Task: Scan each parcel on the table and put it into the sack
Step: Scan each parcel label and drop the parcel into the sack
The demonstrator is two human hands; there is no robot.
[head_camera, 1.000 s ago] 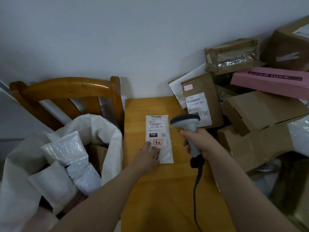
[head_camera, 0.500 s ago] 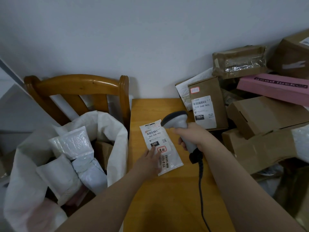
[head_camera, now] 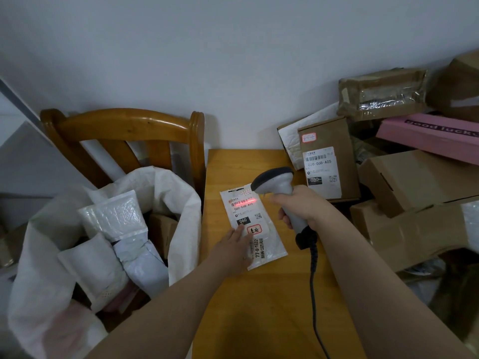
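A flat white parcel (head_camera: 259, 224) with a shipping label lies on the wooden table (head_camera: 259, 307), turned slightly. My left hand (head_camera: 234, 246) presses on its lower left part with straight fingers. My right hand (head_camera: 300, 206) grips the grey barcode scanner (head_camera: 274, 183), whose head points at the label. A red scan line glows across the barcode near the parcel's top. The white sack (head_camera: 181, 203) stands open to the left of the table, with several white padded parcels inside.
A wooden chair (head_camera: 124, 130) stands behind the sack. Cardboard boxes (head_camera: 414, 177), a labelled brown box (head_camera: 326, 156) and a pink box (head_camera: 427, 133) are piled at the table's right. The scanner's black cable (head_camera: 313, 294) runs down over the table.
The scanner's red line has come on over the barcode. The scanner head has moved a little closer to the label, and the parcel stays tilted under my left hand.
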